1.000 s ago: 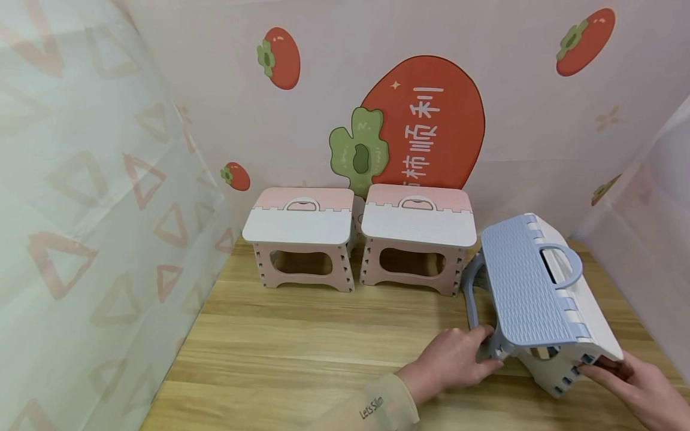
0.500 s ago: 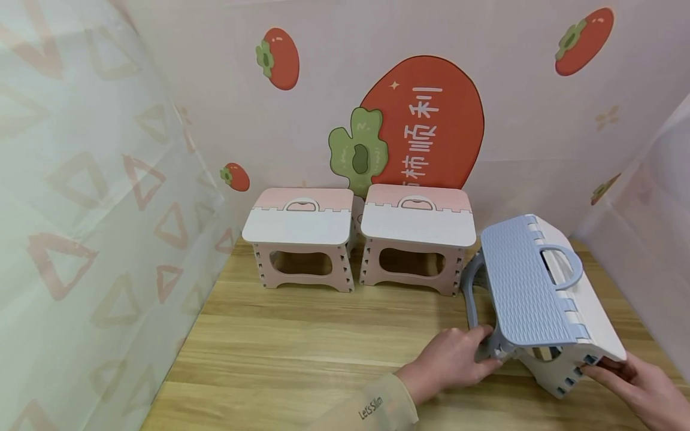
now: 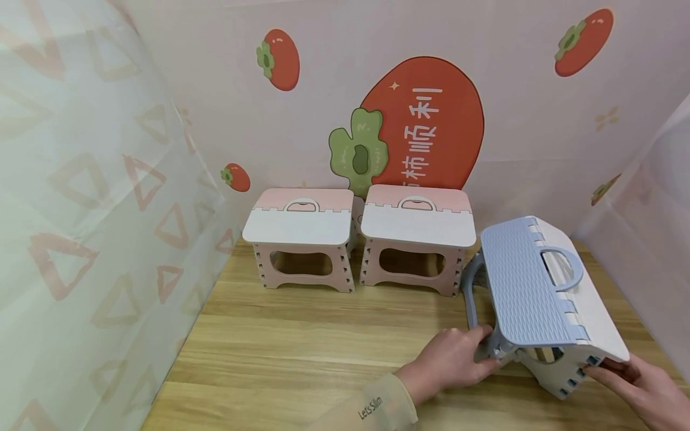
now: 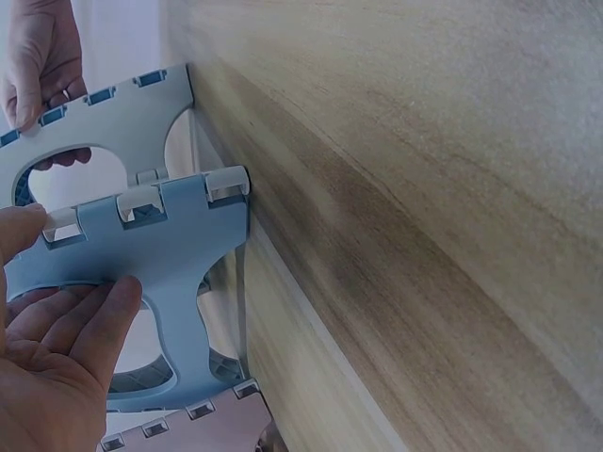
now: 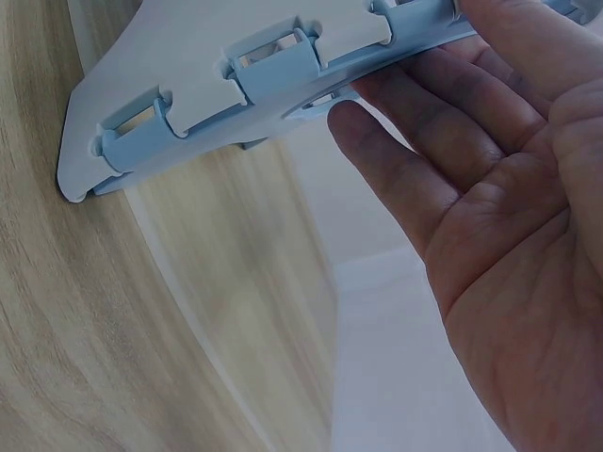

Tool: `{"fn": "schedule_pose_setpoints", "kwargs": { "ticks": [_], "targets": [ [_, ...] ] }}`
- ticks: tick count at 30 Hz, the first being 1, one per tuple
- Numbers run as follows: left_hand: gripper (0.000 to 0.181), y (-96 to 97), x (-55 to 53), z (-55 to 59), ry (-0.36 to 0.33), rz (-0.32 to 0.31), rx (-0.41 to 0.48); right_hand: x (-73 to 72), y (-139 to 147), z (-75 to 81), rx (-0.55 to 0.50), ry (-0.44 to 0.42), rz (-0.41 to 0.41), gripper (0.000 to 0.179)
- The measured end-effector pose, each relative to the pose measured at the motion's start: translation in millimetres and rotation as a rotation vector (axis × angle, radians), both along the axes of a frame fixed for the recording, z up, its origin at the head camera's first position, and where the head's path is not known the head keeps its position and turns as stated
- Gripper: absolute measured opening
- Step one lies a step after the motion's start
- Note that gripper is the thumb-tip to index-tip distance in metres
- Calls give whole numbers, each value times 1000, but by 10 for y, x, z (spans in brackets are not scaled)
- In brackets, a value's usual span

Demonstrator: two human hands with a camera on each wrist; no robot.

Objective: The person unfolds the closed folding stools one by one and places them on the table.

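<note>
A blue-and-white folding stool point(image 3: 530, 287) stands at the right of the table, its top bent along the hinge between the blue half and the white half. My left hand point(image 3: 455, 362) grips the blue leg panel point(image 4: 141, 240), thumb on the outer edge and fingers at the cut-out. On the other side my right hand point(image 3: 641, 389) holds the white leg panel point(image 5: 217, 56) by its hinged edge, thumb on one face and fingers behind. The loop handle point(image 3: 571, 272) sits along the fold. The stool's far inner parts are hidden by its top.
Two pink-and-white folding stools, the left one point(image 3: 299, 227) and the right one point(image 3: 417, 230), stand unfolded at the back of the wooden table point(image 3: 302, 341). The right one is close to the blue stool. Printed sheeting point(image 3: 539, 120) walls the back and both sides.
The white half of the stool has swung slightly outward to the right and down, widening the spread. My right hand has shifted a little right with it; my left hand has stayed put.
</note>
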State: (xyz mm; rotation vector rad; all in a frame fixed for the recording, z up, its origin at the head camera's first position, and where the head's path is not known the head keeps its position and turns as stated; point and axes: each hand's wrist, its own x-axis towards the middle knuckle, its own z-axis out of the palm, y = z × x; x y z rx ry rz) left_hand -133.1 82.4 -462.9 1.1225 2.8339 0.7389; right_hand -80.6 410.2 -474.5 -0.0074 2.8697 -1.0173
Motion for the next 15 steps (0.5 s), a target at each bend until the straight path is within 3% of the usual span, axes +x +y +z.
{"fn": "schedule_pose_setpoints", "kwargs": {
  "ticks": [15],
  "targets": [
    [43, -5, -5, -12, 10, -3, 9, 8, 19, -16, 12, 22, -17, 55]
  ]
}}
